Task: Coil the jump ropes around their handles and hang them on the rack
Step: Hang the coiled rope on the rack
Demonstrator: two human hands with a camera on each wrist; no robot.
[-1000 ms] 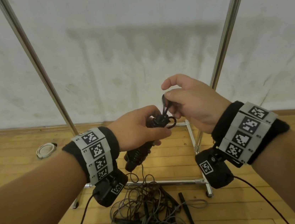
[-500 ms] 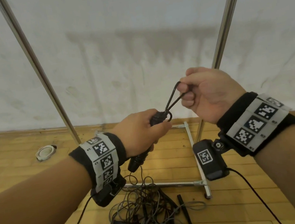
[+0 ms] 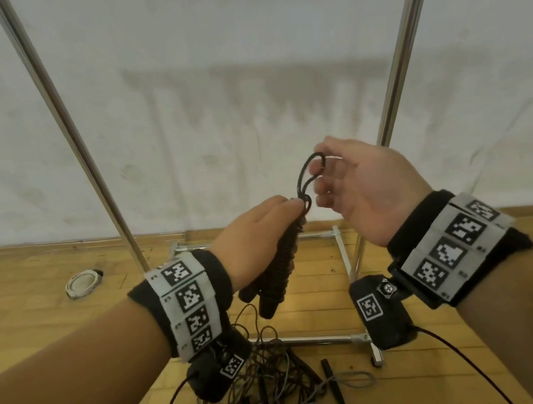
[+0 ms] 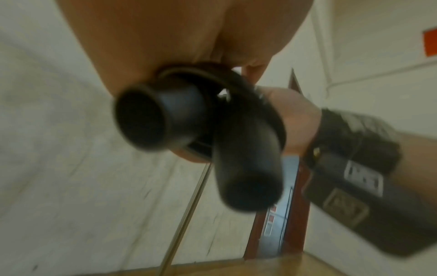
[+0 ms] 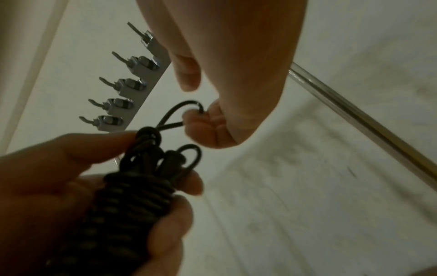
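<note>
My left hand (image 3: 259, 236) grips a black jump rope bundle (image 3: 282, 263), its cord coiled tightly round both handles and tilted with the handle ends down. A short rope loop (image 3: 308, 173) sticks up from the top of the coil. One curled finger of my right hand (image 3: 326, 177) hooks that loop, and the other fingers are loose. In the right wrist view the loop (image 5: 175, 114) runs from the coil (image 5: 132, 201) to my right fingers (image 5: 203, 123). The left wrist view shows the two handle ends (image 4: 141, 117), blurred.
The rack's steel poles (image 3: 65, 132) (image 3: 403, 44) rise on either side of my hands, with its base bars (image 3: 315, 340) on the wooden floor. A row of hooks (image 5: 132, 89) shows overhead. Several loose ropes (image 3: 276, 398) lie tangled below. A white round object (image 3: 82, 283) lies at the left.
My right hand drew the loop up and to the right out of the coil, then loosened its fist. The left hand raised the bundle and tipped it more upright.
</note>
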